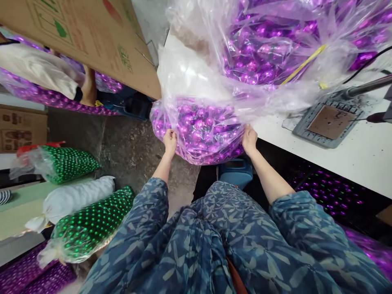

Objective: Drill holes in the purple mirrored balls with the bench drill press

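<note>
A clear plastic bag full of shiny purple balls hangs at the front edge of the white table. My left hand is closed on the plastic at the bag's left side. At the bag's right side, close to the table edge, my right hand grips the plastic too. The upper part of the bag lies loose and whitish on the tabletop. Behind it rests a larger bag of purple balls with a yellow strip across its plastic.
On the white table stands a device with a grey base plate. A cardboard box is at upper left, with another person's arm beyond. Green bags lie lower left. A blue stool is below the held bag.
</note>
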### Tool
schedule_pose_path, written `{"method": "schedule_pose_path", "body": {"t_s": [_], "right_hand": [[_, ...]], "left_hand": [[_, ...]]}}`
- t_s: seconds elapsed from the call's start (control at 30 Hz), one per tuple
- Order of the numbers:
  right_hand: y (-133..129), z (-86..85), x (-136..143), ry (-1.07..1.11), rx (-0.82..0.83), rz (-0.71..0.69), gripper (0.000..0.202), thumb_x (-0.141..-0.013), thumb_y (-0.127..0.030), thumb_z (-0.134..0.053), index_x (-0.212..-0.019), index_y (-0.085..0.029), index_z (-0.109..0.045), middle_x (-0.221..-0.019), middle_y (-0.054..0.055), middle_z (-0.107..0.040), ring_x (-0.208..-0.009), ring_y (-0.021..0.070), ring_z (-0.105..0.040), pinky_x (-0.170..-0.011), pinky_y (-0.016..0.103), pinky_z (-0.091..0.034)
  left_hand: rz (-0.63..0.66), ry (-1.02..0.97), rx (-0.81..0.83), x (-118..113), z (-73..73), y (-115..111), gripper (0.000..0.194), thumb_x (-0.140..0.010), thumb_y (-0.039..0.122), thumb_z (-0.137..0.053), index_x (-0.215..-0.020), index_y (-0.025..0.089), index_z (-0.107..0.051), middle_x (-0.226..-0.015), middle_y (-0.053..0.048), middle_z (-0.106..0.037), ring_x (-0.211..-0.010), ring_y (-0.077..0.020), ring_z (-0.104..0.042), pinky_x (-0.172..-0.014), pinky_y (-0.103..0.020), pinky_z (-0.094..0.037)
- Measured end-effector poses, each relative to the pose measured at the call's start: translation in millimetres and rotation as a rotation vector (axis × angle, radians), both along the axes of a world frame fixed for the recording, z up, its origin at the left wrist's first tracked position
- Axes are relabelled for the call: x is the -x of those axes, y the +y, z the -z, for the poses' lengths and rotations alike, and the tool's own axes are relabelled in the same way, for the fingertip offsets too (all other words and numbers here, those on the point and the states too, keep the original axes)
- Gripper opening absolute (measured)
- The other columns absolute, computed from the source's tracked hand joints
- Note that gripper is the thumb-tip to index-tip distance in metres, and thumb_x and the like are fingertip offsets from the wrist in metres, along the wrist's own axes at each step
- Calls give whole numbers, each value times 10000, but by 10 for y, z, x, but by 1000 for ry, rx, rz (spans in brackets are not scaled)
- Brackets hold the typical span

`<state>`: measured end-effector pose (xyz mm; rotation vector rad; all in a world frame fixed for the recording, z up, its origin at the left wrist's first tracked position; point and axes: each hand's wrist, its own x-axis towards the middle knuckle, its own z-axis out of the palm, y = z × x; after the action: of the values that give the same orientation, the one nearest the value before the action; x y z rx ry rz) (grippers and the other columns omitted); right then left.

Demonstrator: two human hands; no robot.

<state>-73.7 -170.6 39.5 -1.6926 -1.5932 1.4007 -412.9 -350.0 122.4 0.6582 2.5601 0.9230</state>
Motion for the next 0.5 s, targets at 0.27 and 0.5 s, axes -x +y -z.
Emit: {"method": "schedule_pose_path", "body": {"t_s": [0.27, 0.5], "right_hand": [[-279, -45, -379, 30, 115, 63, 545, -1032, -605, -579, -1254, -115, -673, -1220, 98, -697, -1192, 153, -669, -1120, 406, -600], [-538, -84, -418, 139, 58, 73, 590, -1048, -659, -512, -1161, -101, -670, -1009, 57, -685, -947, 96, -661, -924, 300, -618]], "left_hand": [[-160, -30, -158, -180, -115, -444, 272, -956, 280, -677, -774, 224, -483, -653, 77, -466, -609, -104, -486, -624, -215, -424], [-396, -169, -255, -173, -156, -623, 320, -1045, 327, -582, -811, 253, -377, -590, 126, -323, -470, -60, -300, -459, -184, -260]]}}
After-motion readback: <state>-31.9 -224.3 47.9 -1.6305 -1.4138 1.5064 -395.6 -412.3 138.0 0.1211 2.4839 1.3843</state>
